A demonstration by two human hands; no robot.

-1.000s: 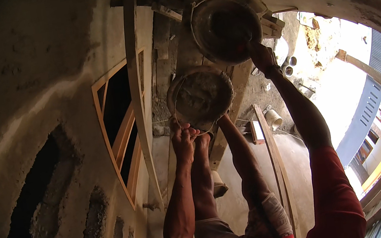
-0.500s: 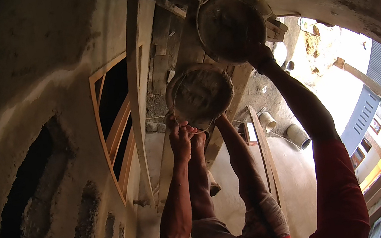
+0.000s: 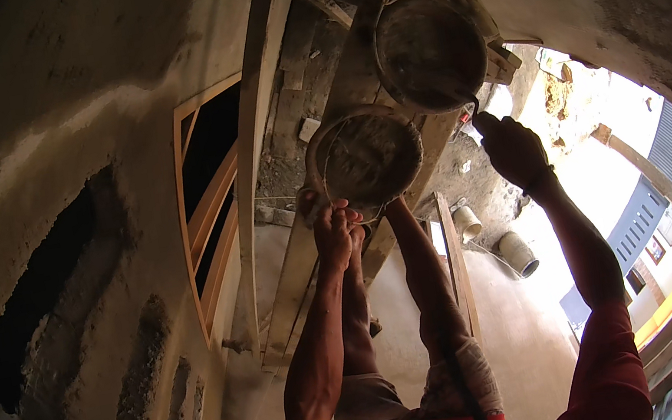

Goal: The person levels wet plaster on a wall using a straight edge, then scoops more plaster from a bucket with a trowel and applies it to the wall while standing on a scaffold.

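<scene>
Left hand (image 3: pixel 337 226) sits with fingers folded at the close edge of the near bucket (image 3: pixel 317 150), seemingly gripping its rim or the thin handle that lies there; the pictures do not show clearly which. The bucket lies just beyond this hand and slightly to its right, its round mouth facing the person and a dull, rough grey mass inside.

Right hand (image 3: pixel 511 149) is closed in a fist around the grip of a tool, probably a trowel (image 3: pixel 475 105), of which only the dark, bent neck shows clearly. From that fist the tool's long axis runs forward and to the left, toward the close edge of the far bucket (image 3: pixel 385 61). Its blade is too dark to make out.

The far bucket lies forward and left of the right hand, which is clearly the nearer of the two hands to it. Seen from the left hand, it is forward and to the right, past the near bucket. The two rims come very close together; whether they touch cannot be told.

A wide plank (image 3: pixel 301 277) slants under the buckets and passes beside the left hand. Farther left of that hand are an upright board (image 3: pixel 255 117) and a wooden window frame (image 3: pixel 216 201). Below the right hand, two pale pails (image 3: pixel 517 253) lie near each other.
</scene>
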